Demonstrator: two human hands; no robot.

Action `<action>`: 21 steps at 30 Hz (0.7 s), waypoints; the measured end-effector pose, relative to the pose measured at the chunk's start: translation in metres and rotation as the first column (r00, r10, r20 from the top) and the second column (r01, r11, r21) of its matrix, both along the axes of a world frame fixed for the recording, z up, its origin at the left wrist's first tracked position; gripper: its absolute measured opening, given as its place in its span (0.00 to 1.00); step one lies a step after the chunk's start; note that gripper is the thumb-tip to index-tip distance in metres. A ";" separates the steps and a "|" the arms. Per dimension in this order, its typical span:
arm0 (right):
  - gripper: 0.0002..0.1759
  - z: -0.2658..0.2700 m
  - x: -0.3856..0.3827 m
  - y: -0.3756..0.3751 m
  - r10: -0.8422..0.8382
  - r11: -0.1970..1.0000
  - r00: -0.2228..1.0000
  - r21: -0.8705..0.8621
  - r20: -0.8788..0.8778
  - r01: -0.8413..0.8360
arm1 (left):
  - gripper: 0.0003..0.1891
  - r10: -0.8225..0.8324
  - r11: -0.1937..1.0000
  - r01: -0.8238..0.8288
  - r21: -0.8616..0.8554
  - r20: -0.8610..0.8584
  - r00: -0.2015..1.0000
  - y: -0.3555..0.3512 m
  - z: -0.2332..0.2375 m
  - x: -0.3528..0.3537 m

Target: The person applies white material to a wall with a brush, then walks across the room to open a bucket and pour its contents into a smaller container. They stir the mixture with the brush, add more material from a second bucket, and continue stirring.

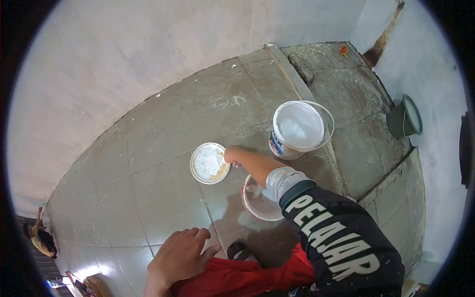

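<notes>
My right hand (234, 155) is closed at the right edge of a round white bucket lid (200, 173), its fingers curled at the rim. Wet white paint smears the lid's inner face. Below my right forearm is a red-rimmed paint tub (262, 208), partly covered by my arm, with whitish paint and a pale object I cannot make out inside. Beyond the arm stands a white paint bucket (300, 126) with its wire handle tipped to the right and white paint within. My left hand (180, 255) is held over my red-clothed leg, empty, thumb apart from the fingers.
A dark green bucket (400, 121) leans near the right wall. A raised concrete strip (316, 119) crosses the tiled floor (158, 193). A small orange-red scrap (344, 50) lies in the far corner. Another person (40, 238) is at the far left, near a cardboard box (98, 286).
</notes>
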State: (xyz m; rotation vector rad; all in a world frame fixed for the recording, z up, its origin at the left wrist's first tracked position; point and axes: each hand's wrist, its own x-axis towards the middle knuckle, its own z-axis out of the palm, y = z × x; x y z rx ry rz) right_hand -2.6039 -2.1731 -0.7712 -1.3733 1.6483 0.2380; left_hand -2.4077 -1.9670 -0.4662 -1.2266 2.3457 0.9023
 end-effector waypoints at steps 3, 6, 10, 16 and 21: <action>0.11 -0.012 0.007 0.000 -0.079 0.996 0.997 0.046 0.027 0.078 | 0.21 0.018 1.000 -0.018 0.006 0.030 0.999 -0.002 0.002 -0.010; 0.11 -0.020 0.012 -0.001 -0.135 0.990 0.987 0.059 0.089 0.130 | 0.22 0.024 1.000 -0.024 0.002 0.031 0.999 -0.005 0.002 -0.012; 0.10 -0.012 0.005 -0.002 -0.055 0.998 0.998 -0.035 0.042 0.056 | 0.21 0.034 0.999 -0.035 0.021 0.044 0.998 -0.002 0.003 -0.008; 0.08 -0.019 0.003 -0.004 0.097 0.984 0.991 -0.140 -0.091 -0.110 | 0.22 0.046 0.999 -0.046 -0.008 -0.003 0.999 0.000 -0.005 0.006; 0.17 -0.012 0.001 -0.004 -0.053 0.994 0.991 -0.089 0.125 0.065 | 0.22 -0.018 1.000 0.017 -0.021 -0.051 0.999 -0.006 -0.014 0.004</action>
